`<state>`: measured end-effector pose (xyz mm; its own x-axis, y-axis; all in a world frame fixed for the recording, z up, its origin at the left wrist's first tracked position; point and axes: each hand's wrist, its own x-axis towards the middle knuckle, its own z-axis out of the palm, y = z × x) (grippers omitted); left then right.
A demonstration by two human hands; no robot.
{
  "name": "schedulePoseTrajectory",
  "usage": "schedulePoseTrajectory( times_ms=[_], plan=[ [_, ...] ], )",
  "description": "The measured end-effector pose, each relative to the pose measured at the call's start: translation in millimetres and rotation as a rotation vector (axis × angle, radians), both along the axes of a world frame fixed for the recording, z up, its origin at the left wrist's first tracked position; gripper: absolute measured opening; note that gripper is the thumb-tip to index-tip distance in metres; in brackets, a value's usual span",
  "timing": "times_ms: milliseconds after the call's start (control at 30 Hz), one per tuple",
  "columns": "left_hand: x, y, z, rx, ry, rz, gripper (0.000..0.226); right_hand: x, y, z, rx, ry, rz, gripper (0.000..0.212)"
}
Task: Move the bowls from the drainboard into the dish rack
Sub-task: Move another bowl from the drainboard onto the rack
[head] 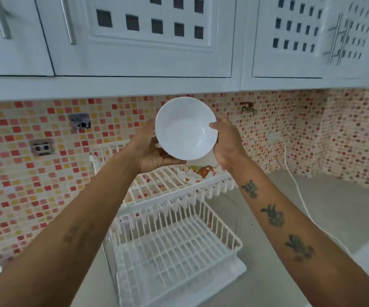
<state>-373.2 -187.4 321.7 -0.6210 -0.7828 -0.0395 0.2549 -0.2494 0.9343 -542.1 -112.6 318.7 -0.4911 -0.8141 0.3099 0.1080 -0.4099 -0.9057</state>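
Observation:
A plain white bowl point(185, 128) is held up in the air, tilted so its inside faces me. My left hand point(151, 149) cups its lower left side from beneath. My right hand point(226, 142) grips its right rim, thumb on the inner edge. Below the bowl stands a white two-tier wire dish rack point(174, 244). Its upper tier point(157, 185) holds a dish with a colourful pattern point(198, 170), partly hidden behind my hands. The lower tier holds nothing that I can see.
White wall cabinets point(135, 41) hang low, just above the raised bowl. A red and orange mosaic tiled wall point(35, 173) carries sockets point(42, 147). A white cable point(298, 189) runs down across the grey counter point(312, 218) on the right.

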Motion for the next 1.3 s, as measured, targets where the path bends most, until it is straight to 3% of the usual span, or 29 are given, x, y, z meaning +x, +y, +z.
schedulePoseTrajectory(
  times_ms=[67,200,400,533,667,1100,1300],
  plan=[
    [-7.6,-0.3,6.5,-0.091,-0.053,0.008,0.054,-18.6,-3.6,-0.8,0.024,0.048,-0.019,0.018],
    [-22.0,-3.3,14.5,-0.419,-0.234,0.102,0.049,-45.6,-11.2,3.5,0.152,0.207,0.008,0.058],
    [-51.3,-12.1,0.9,-0.982,-0.434,0.289,0.061,-59.7,-33.7,-2.0,0.305,0.323,-0.038,0.062],
    [-68.9,-24.0,-18.5,-1.183,-0.599,0.282,0.069,-60.1,-43.3,-14.3,0.454,0.386,-0.084,0.07],
    [-75.8,-33.6,-32.4,-1.213,-0.68,0.248,0.073,-62.6,-50.5,-30.2,0.531,0.316,-0.042,0.077],
    [-84.5,-37.4,-55.2,-1.173,-0.803,0.178,0.078,-77.2,-66.8,-47.4,0.587,0.234,-0.029,0.05],
    [-84.9,-35.9,-49.0,-0.835,-0.683,0.226,0.083,-78.7,-66.6,-49.4,0.578,0.229,-0.017,0.051]
  ],
)
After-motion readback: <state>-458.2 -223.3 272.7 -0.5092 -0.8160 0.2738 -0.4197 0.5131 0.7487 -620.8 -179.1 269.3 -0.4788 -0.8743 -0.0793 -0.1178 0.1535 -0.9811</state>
